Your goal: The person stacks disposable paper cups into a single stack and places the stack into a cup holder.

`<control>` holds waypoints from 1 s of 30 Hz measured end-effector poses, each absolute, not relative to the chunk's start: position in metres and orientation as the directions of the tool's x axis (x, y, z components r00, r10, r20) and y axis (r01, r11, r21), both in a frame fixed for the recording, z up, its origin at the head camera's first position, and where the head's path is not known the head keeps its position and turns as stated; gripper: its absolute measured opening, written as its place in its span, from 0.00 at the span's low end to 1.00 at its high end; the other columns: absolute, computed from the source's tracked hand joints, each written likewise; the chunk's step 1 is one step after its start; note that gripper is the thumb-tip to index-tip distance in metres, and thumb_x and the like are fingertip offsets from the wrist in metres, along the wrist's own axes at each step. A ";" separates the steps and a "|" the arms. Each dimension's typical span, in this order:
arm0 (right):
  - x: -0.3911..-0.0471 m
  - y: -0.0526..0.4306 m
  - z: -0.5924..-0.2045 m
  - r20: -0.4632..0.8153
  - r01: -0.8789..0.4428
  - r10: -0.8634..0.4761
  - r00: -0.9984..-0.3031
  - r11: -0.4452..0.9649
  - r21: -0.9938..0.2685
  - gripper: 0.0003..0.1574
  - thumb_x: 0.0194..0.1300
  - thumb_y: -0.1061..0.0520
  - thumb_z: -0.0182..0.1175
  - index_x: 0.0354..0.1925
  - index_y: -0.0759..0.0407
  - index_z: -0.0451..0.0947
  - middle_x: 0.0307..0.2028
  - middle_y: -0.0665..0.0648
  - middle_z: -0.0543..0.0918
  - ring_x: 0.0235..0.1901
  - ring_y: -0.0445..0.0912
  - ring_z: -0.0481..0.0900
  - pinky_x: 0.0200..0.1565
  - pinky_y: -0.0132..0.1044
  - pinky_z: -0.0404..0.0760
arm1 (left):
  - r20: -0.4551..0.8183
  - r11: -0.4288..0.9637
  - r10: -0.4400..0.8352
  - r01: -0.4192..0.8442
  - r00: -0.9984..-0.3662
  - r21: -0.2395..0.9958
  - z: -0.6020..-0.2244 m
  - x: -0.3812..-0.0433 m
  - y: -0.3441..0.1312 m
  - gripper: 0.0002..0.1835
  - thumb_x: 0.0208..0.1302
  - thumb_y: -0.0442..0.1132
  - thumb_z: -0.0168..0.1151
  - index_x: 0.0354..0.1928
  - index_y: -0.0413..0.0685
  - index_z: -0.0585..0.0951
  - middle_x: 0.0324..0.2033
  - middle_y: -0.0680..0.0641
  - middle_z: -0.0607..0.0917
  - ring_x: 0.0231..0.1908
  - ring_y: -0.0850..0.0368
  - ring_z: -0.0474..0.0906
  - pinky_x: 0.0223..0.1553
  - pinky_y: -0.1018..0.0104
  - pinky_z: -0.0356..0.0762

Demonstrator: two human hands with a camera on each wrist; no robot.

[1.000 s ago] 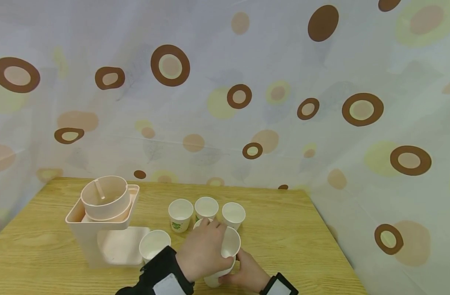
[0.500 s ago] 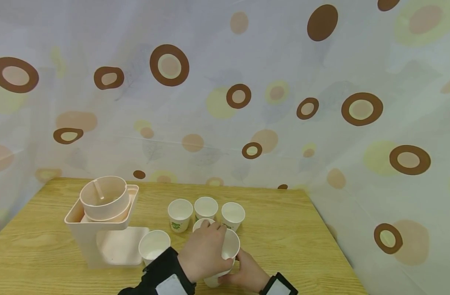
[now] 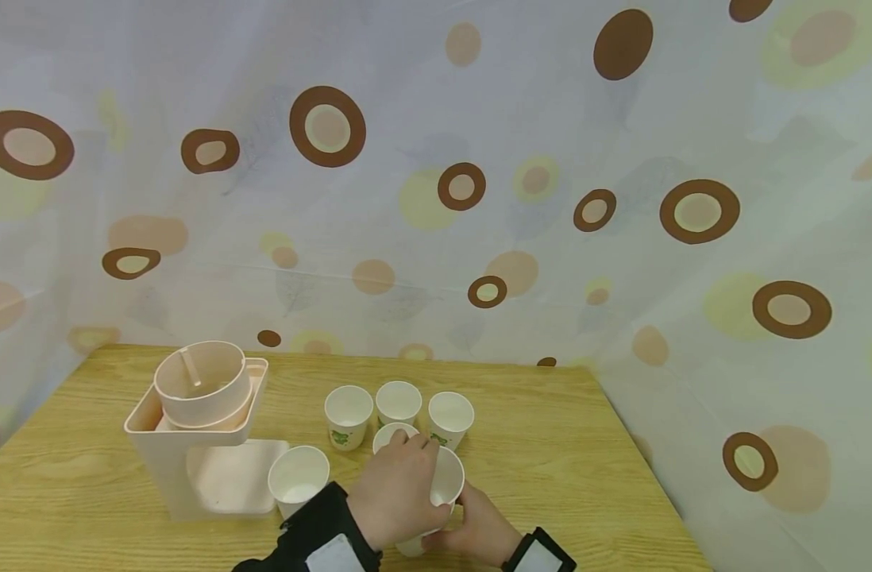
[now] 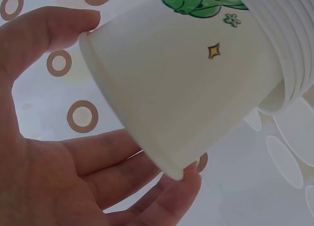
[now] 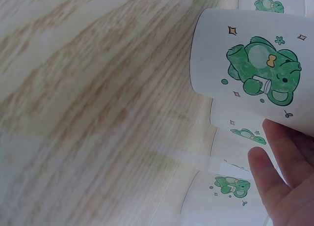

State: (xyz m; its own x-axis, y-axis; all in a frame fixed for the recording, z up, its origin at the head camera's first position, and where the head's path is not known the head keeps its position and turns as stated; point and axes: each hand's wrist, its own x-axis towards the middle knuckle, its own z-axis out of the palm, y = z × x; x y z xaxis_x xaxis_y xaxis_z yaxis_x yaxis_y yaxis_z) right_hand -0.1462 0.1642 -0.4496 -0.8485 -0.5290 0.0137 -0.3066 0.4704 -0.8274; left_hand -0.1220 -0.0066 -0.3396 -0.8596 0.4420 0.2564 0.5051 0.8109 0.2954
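Observation:
My left hand [image 3: 396, 492] grips the rim of a white paper cup [image 4: 167, 83], thumb on one side and fingers on the other. The cup's narrow end sits partly inside a tilted stack of nested paper cups [image 4: 297, 39], whose several rims show. Lower down, my right hand [image 3: 479, 528] holds the stack from the right side. A green cartoon animal decorates the cup wall [image 5: 262, 71] above the right fingers [image 5: 267, 174]. Behind the left hand, one standing paper cup [image 3: 391, 433] is partly covered by its fingers.
Three paper cups, left [image 3: 349, 407], middle [image 3: 399, 400] and right [image 3: 451, 411], stand farther back. Another cup [image 3: 299, 475] is beside the left wrist. At the left stands a pale pink plastic holder [image 3: 193, 437] with a round container [image 3: 203, 385] on top. Patterned cloth hangs behind the wooden table [image 3: 565, 461].
The upper cup has come slightly down towards the stack, with my left hand shifting a little right. My right hand has stayed nearly still.

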 end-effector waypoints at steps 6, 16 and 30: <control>-0.147 0.164 -0.449 0.006 -0.300 -0.528 -0.849 0.473 -0.828 0.46 0.49 0.49 0.69 0.61 0.66 0.65 0.56 0.64 0.76 0.53 0.53 0.73 0.54 0.58 0.73 | 0.255 0.813 0.440 0.503 -0.861 0.295 -0.343 -0.124 -0.006 0.26 0.37 0.50 0.69 0.37 0.37 0.81 0.31 0.45 0.83 0.33 0.51 0.72 0.31 0.62 0.78; -0.146 0.164 -0.446 -0.013 -0.277 -0.531 -0.848 0.464 -0.841 0.47 0.50 0.49 0.69 0.62 0.67 0.63 0.57 0.65 0.76 0.53 0.55 0.73 0.53 0.58 0.72 | 0.202 0.812 0.447 0.490 -0.872 0.317 -0.347 -0.126 -0.006 0.28 0.37 0.51 0.70 0.39 0.37 0.81 0.32 0.45 0.83 0.33 0.51 0.72 0.33 0.62 0.78; -0.145 0.163 -0.446 -0.023 -0.257 -0.529 -0.849 0.449 -0.856 0.47 0.50 0.48 0.69 0.63 0.65 0.63 0.58 0.64 0.75 0.54 0.54 0.72 0.54 0.57 0.71 | 0.232 0.813 0.440 0.495 -0.867 0.306 -0.351 -0.126 -0.005 0.27 0.36 0.51 0.70 0.37 0.37 0.81 0.31 0.45 0.83 0.32 0.52 0.71 0.31 0.63 0.78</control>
State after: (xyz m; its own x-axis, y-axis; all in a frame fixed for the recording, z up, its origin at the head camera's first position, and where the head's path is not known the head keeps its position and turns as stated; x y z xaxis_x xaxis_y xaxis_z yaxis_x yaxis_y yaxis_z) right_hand -0.1454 0.1634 -0.4459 -0.8486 -0.5285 -0.0226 -0.2570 0.4493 -0.8556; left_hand -0.1256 -0.0053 -0.3511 -0.8672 0.4405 0.2321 0.4949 0.8133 0.3059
